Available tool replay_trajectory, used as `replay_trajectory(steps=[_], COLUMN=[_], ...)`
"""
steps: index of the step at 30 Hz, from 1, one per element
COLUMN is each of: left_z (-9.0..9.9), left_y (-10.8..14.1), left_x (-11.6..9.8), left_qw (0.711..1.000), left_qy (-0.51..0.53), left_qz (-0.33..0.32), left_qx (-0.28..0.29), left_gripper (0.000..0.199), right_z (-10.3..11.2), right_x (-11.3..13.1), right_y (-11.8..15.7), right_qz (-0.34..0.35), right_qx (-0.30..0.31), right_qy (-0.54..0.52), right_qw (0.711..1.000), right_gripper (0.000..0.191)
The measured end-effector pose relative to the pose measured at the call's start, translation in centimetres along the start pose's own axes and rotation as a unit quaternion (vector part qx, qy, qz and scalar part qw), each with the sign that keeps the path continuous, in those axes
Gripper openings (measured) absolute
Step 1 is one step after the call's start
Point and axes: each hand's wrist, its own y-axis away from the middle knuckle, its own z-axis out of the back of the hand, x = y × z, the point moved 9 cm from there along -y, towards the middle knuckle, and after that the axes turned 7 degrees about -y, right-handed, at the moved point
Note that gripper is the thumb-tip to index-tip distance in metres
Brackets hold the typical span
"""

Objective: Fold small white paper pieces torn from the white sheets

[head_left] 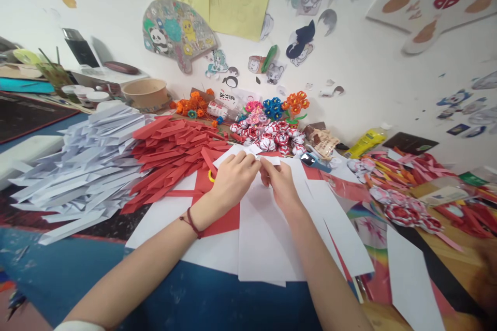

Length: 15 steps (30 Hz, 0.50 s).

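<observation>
Both my hands meet over the stacked paper sheets, pinching a small white paper strip (254, 149) whose ends stick out above and beside my fingers. My left hand (237, 171) is closed, knuckles up, with a dark red cord around its wrist. Thumb and fingertips of my right hand (278, 180) press on the same strip from the other side. Beneath lie white sheets (267, 238) with red sheets (223, 220) partly under them. A yellow ring handle (212, 176) shows just left of my left hand; the rest of that tool is hidden.
White folded strips (89, 160) and red folded strips (174, 150) are heaped to the left. Red-and-white paper flowers (277, 137) sit behind my hands, near a bowl (145, 92) and a yellow bottle (365, 143). Loose coloured strips (407, 165) cover the right side, before the wall.
</observation>
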Motion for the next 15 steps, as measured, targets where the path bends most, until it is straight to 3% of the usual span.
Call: replay_trajectory(steps=[3, 5, 7, 11, 15], left_z=[0.4, 0.2, -0.6, -2.1, -1.7], left_y=[-0.2, -0.1, 0.0, -0.1, -0.2], left_x=[1.8, 3.4, 4.6, 4.9, 4.3], left_qw=[0.993, 0.976, 0.956, 0.928, 0.929], left_qy=[0.081, 0.151, 0.223, 0.321, 0.326], left_qz=[0.085, 0.151, 0.188, 0.184, 0.172], left_qx=[-0.027, -0.041, -0.026, 0.046, 0.046], left_gripper=[0.020, 0.033, 0.037, 0.027, 0.023], right_z=[0.3, 0.3, 0.3, 0.2, 0.3], right_x=[1.0, 1.8, 2.4, 3.1, 3.4], right_y=[-0.1, 0.0, 0.1, 0.2, 0.3], right_qz=[0.051, 0.078, 0.100, 0.125, 0.149], right_qx=[0.016, 0.035, 0.049, 0.057, 0.048], right_qy=[0.022, 0.063, 0.107, 0.151, 0.196], right_qw=[0.998, 0.994, 0.988, 0.979, 0.968], right_gripper=[0.031, 0.031, 0.032, 0.032, 0.031])
